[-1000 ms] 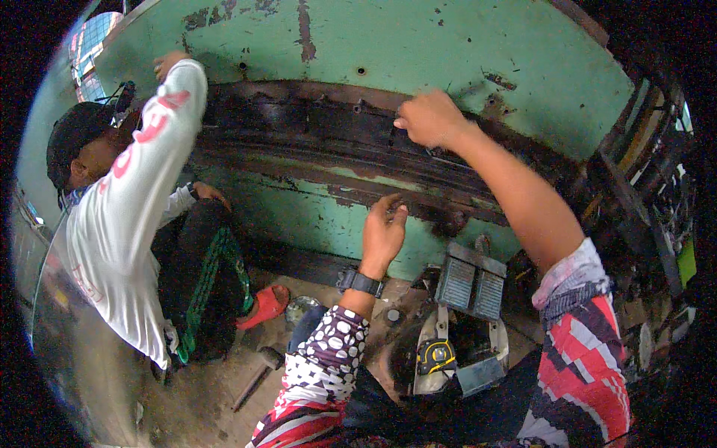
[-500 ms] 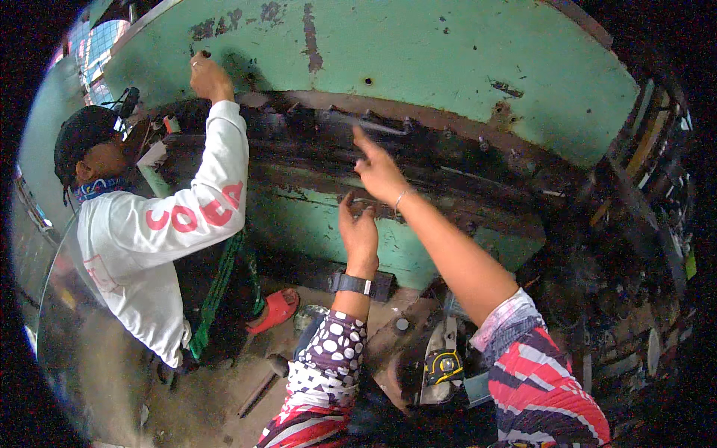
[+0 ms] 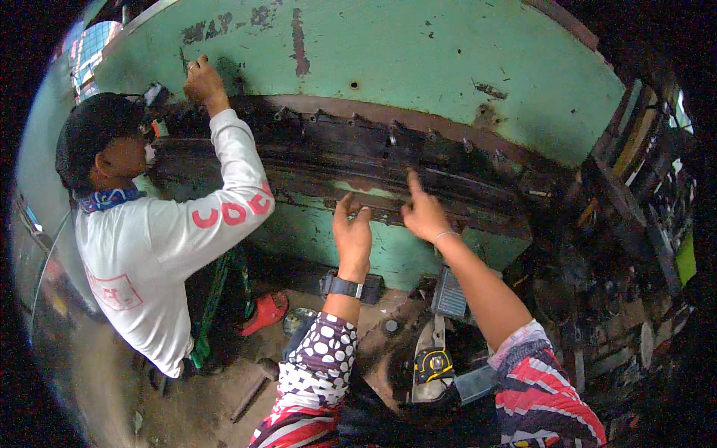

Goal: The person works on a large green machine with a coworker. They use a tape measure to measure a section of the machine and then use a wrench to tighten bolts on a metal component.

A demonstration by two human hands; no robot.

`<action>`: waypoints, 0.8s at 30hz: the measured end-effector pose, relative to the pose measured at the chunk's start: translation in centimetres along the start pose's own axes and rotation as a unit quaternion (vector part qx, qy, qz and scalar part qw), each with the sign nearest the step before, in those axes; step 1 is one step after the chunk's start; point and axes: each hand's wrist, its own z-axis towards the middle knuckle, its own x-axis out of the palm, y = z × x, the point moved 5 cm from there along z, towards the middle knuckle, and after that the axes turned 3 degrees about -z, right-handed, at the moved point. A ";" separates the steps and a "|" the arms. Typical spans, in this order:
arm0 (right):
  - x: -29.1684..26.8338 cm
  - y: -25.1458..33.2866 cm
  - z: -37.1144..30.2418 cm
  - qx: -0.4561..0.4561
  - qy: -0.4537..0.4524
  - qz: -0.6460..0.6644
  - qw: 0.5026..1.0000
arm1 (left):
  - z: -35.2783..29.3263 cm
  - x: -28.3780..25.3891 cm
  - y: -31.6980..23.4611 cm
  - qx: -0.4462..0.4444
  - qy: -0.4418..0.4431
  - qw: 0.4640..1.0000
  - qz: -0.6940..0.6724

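A long dark steel bar (image 3: 358,160) with a row of bolts (image 3: 392,134) runs across a large green machine (image 3: 418,60) with chipped paint. In front of it my right hand (image 3: 427,215) points with its index finger stretched up to the bar's lower edge; its other fingers are bent, and nothing shows in it. Whether the fingertip touches the steel I cannot tell. My left hand (image 3: 352,237) is held up beside it, thumb and fingers apart and bare, before the green lower panel (image 3: 388,257). A watch is on that wrist.
At the left a co-worker (image 3: 142,231) in a white top and dark cap raises a hand to the green panel. Below lie a yellow-black tape measure (image 3: 434,366) and a hammer (image 3: 252,390) on the floor. Dark metal stock (image 3: 635,164) crowds the right side.
My right hand has moved right and down along the bar, its index finger still out. My left hand stays nearly in place. The co-worker's head and body have shifted a little.
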 end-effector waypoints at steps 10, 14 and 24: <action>2.1 11.7 6.9 -0.245 -0.003 0.089 0.965 | 1.3 -1.3 0.4 0.029 -0.079 0.993 -0.077; -1.2 13.3 7.0 -0.280 -0.045 0.067 0.956 | 1.5 -1.2 0.8 -0.003 -0.059 0.991 -0.119; -7.0 19.6 6.3 -0.361 -0.102 -0.362 0.853 | 0.0 -0.4 -2.8 -0.016 -0.046 0.997 -0.056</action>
